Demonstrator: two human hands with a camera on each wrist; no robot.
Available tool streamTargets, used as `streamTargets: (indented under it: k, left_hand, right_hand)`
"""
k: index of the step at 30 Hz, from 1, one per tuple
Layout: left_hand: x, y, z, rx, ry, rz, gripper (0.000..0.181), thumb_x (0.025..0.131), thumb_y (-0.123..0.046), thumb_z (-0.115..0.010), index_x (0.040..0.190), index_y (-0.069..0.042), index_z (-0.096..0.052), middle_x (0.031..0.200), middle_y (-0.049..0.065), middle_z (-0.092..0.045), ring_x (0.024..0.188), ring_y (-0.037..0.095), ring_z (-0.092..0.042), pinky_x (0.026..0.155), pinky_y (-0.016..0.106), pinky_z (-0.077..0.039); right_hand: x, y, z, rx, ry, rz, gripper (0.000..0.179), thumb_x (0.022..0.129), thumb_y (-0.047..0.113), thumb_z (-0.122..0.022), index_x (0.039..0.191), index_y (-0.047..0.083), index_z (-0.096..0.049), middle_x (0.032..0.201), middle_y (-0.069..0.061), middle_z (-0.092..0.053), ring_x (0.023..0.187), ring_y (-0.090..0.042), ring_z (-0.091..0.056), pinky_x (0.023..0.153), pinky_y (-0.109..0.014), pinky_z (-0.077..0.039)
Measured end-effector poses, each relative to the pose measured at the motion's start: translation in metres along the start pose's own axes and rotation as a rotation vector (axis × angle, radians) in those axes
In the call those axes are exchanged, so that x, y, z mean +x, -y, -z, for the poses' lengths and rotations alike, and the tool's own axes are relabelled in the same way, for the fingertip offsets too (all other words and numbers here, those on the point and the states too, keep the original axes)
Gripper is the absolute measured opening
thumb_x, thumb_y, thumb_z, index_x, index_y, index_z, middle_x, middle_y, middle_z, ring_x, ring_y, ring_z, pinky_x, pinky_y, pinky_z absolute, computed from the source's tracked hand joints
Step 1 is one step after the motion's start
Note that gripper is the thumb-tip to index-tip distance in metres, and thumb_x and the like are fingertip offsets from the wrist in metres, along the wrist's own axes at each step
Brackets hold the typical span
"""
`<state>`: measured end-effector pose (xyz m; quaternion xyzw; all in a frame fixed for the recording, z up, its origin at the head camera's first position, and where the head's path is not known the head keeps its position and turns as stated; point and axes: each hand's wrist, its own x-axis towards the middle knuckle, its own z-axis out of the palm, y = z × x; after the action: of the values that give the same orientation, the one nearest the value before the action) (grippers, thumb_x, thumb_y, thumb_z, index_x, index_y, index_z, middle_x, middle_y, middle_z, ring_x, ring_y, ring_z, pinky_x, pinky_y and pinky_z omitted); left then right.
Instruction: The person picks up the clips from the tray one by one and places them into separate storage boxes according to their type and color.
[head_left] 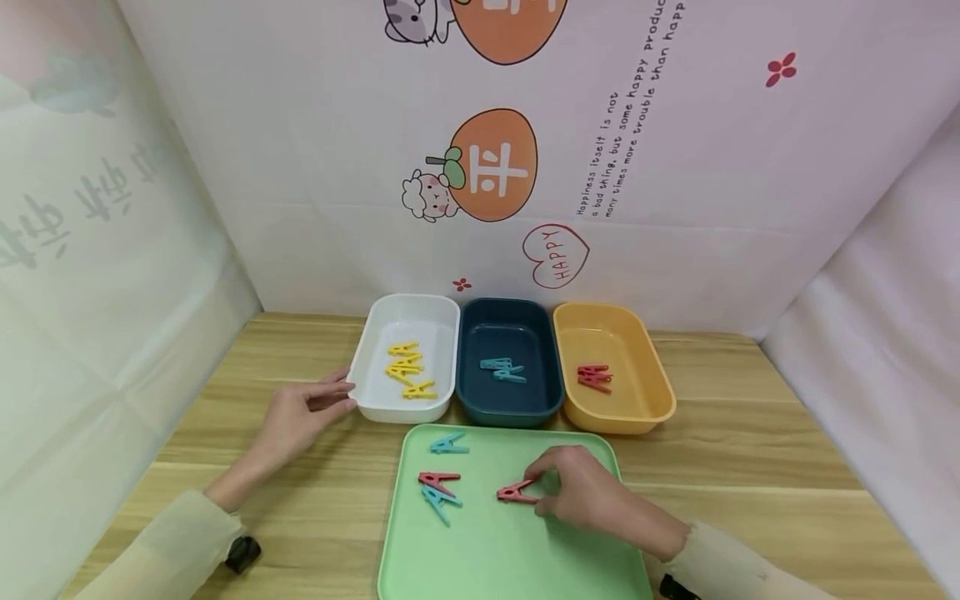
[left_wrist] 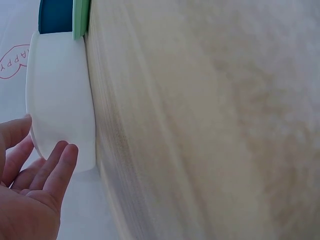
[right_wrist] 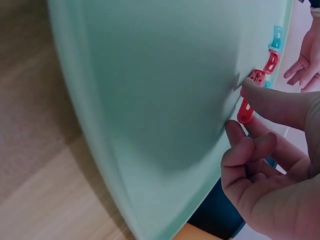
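Observation:
On the light green tray (head_left: 450, 567), my right hand (head_left: 585, 492) pinches the spread handles of a red clothespin (head_left: 513, 493) between thumb and index finger. The same red clothespin (right_wrist: 245, 111) shows in the right wrist view, low over the tray. To its left lie another red clothespin (head_left: 438, 480) and a light blue clothespin (head_left: 441, 503), overlapping, with a second light blue clothespin (head_left: 448, 444) nearer the back rim. My left hand (head_left: 292, 425) touches the left side of the white bin (head_left: 382, 412) with fairly straight, relaxed fingers; yellow clothespins (head_left: 405, 367) lie inside it.
Side by side behind the tray stand the white bin, a dark blue bin (head_left: 510, 412) with teal clothespins (head_left: 502, 369), and a yellow-orange bin (head_left: 622, 423) with red clothespins (head_left: 595, 378). A printed white cloth (head_left: 337, 250) hangs close behind them above the wooden table (head_left: 750, 467).

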<state>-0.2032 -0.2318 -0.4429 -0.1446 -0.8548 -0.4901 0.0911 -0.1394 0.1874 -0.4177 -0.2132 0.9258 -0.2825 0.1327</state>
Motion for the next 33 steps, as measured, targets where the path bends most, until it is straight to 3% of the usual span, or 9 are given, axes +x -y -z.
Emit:
streamTargets:
  k: [4, 8, 27, 33]
  left_hand:
    - [-0.001, -0.001, 0.000, -0.005, 0.001, -0.001, 0.030, 0.095, -0.012, -0.082, 0.119, 0.004, -0.077, 0.141, 0.017, -0.064, 0.113, 0.033, -0.072, 0.081, 0.016, -0.058]
    - [-0.001, -0.001, -0.001, -0.015, 0.004, 0.006, 0.030, 0.095, -0.012, -0.082, 0.120, 0.003, -0.077, 0.142, 0.016, -0.063, 0.113, 0.032, -0.072, 0.081, 0.017, -0.058]
    - [0.001, -0.005, 0.002, -0.015, 0.012, 0.024, 0.030, 0.096, -0.011, -0.081, 0.120, 0.005, -0.076, 0.144, 0.016, -0.062, 0.115, 0.034, -0.071, 0.082, 0.017, -0.059]
    - [-0.001, -0.003, 0.001, -0.005, 0.015, 0.010, 0.030, 0.095, -0.011, -0.081, 0.121, 0.005, -0.076, 0.144, 0.017, -0.062, 0.113, 0.034, -0.072, 0.081, 0.017, -0.058]
  right_hand:
    - [-0.007, -0.003, 0.001, 0.032, -0.031, 0.002, 0.033, 0.075, 0.004, -0.094, 0.105, 0.012, -0.083, 0.101, 0.004, -0.077, 0.077, -0.012, -0.057, 0.066, -0.030, -0.051]
    - [-0.014, -0.010, 0.001, 0.047, -0.080, 0.029, 0.034, 0.074, 0.002, -0.094, 0.105, 0.012, -0.083, 0.101, 0.002, -0.078, 0.063, -0.008, -0.049, 0.055, -0.027, -0.046]
    - [-0.025, -0.022, 0.006, 0.138, -0.128, -0.101, 0.036, 0.074, 0.012, -0.097, 0.108, 0.016, -0.085, 0.102, 0.004, -0.080, 0.067, -0.014, -0.049, 0.052, -0.025, -0.040]
    - [-0.030, -0.022, 0.010, 0.185, -0.144, -0.100, 0.036, 0.075, 0.013, -0.097, 0.109, 0.013, -0.085, 0.102, 0.002, -0.080, 0.085, -0.020, -0.059, 0.060, -0.025, -0.045]
